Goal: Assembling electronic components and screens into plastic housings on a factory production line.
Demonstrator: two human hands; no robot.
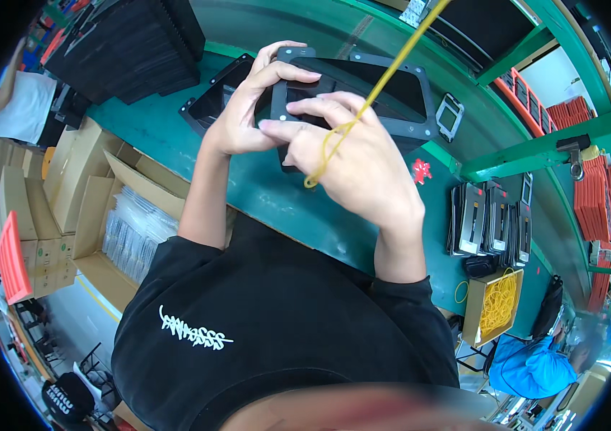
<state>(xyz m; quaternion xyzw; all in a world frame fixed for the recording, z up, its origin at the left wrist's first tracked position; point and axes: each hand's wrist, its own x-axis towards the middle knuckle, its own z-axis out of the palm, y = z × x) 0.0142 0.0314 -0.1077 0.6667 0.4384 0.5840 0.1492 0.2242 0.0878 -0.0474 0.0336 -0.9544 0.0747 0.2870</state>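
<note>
Over the green table, my left hand [237, 115] wraps round the near-left corner of a black rectangular frame [420, 118] with a dark glossy panel. My right hand [363, 161] is bent over the same edge, its fingertips gripping the frame close to my left fingers. A yellow cord [399, 61] runs from the top of the view down across my right hand and ends in a loop by the knuckles. Beneath my hands, the lower part of the frame is hidden, and I cannot tell whether it is one piece or several stacked.
Another black frame [208, 100] lies to the left, before tall black stacks [129, 50]. A silver bracket [450, 117] and a red scrap [422, 170] lie right, near stacked dark plates [481, 219]. Cartons [94, 215] stand left; a box [472, 316] holds yellow bands. Other people are nearby.
</note>
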